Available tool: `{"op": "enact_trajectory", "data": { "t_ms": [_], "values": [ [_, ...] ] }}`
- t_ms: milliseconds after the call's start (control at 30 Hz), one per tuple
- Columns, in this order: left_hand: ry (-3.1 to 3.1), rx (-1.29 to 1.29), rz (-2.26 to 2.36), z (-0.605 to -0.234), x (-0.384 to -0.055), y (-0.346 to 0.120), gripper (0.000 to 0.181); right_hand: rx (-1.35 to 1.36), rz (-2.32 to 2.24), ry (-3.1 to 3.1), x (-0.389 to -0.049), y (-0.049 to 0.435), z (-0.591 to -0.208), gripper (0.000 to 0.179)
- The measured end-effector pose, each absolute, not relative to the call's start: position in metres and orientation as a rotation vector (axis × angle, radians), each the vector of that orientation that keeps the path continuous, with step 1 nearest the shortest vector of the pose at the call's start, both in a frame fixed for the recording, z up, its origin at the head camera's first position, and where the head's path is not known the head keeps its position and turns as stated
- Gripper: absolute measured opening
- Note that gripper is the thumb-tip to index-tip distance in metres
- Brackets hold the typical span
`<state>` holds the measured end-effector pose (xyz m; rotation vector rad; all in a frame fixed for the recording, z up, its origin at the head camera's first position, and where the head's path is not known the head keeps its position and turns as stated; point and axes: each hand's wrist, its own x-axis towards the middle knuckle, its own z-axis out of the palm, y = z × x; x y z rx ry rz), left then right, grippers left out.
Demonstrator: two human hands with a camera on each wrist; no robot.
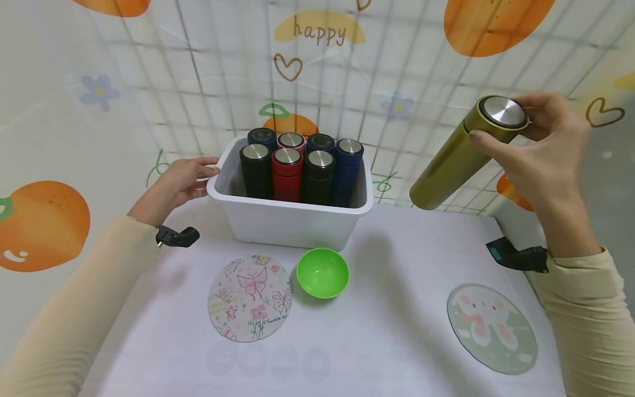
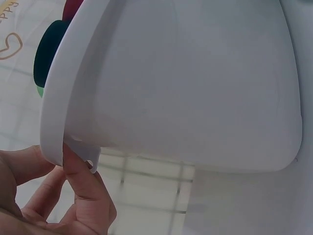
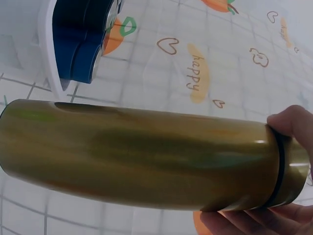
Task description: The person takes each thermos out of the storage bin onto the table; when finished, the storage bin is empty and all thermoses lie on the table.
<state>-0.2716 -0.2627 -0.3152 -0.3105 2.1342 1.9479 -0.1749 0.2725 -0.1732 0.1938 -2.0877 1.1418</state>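
1. Your left hand (image 1: 184, 179) has thumb and fingers pinched on the white tub (image 1: 288, 225), at its left rim.
2. Seven bottles (image 1: 286, 183) stand inside that tub on the desk (image 1: 397, 342).
3. Your gold bottle (image 1: 448, 164) is up off the tub's right side, not touching it, long axis slanted: base down-left towards the tub, lid up-right.
4. Your right hand (image 1: 553, 143) is clamped round the lid end, so it's easily the nearer hand.
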Motion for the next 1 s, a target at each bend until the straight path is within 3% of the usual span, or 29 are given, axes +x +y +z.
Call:
{"op": "enact_trajectory", "data": {
  "t_ms": [1000],
  "values": [
    [2.178, -0.296, 1.946, -0.32, -0.27, -0.262, 0.053, -0.024, 1.208, -2.136, -0.175, 0.315, -0.194, 0.045]
  ]
}}
